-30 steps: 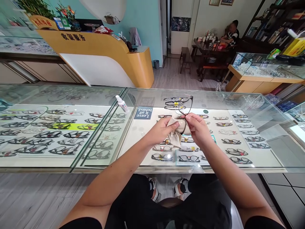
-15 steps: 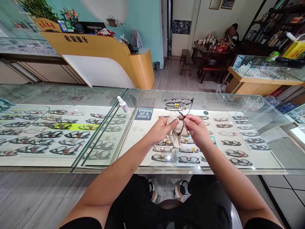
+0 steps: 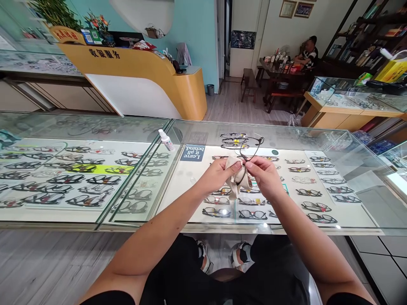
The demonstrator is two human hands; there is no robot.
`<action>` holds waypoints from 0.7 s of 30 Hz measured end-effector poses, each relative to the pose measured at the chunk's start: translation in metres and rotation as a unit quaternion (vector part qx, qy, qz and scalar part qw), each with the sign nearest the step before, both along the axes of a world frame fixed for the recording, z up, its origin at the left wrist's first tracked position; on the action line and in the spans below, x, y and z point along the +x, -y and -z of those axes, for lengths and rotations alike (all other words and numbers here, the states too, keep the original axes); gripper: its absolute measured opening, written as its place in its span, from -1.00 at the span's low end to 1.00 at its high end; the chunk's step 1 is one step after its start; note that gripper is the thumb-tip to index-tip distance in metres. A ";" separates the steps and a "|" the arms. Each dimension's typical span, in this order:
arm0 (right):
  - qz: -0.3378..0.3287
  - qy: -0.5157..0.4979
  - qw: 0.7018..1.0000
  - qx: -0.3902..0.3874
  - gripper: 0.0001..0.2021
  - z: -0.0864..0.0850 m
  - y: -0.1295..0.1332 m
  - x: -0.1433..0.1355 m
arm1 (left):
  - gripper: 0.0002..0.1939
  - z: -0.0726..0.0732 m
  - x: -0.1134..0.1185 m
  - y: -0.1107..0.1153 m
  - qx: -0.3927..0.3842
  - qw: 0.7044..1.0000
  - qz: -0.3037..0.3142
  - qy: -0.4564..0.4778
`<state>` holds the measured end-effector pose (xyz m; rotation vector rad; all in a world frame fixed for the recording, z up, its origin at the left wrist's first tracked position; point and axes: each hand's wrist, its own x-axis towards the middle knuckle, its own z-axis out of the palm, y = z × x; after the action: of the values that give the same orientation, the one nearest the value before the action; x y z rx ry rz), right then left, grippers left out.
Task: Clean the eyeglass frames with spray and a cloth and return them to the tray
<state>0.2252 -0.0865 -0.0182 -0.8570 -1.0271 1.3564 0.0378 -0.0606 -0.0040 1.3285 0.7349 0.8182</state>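
Over the glass display case, my left hand (image 3: 219, 174) pinches a beige cloth (image 3: 234, 186), which is wrapped round part of a pair of dark-framed glasses (image 3: 251, 157). Close on its right, my right hand (image 3: 263, 173) is closed on the glasses near the middle of the frame. One lens and a temple stick up above my fingers; the cloth hides the other lens. Both hands nearly touch at the cloth. Beneath the glass lie rows of glasses (image 3: 252, 214).
A white spray bottle (image 3: 166, 140) stands on the case (image 3: 203, 228), left of my hands. Several folded glasses (image 3: 233, 141) lie beyond them. Farther back are a yellow counter (image 3: 190, 91), a bench (image 3: 249, 82) and a person (image 3: 309, 54) seated at a table.
The glasses have tilted a little, their raised lens and temple swinging right. Both hands and the cloth have shifted slightly right and down.
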 end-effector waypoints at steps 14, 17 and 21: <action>0.049 -0.103 0.994 0.000 -0.64 -0.017 -0.008 0.021 | -0.46 -0.008 -0.036 -0.025 -0.146 0.988 0.002 0.053; 0.049 -0.112 0.992 0.006 -0.65 -0.018 -0.009 0.026 | -0.67 -0.016 -0.046 -0.033 -0.160 0.977 -0.061 0.128; 0.054 -0.090 0.994 0.006 -0.66 -0.020 -0.009 0.027 | -0.75 -0.029 -0.059 -0.043 -0.131 0.955 -0.156 0.215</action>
<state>0.2527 -0.0778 0.0022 -0.7558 -0.8357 1.3092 -0.0211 -0.0175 0.0247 0.7658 0.6821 1.1734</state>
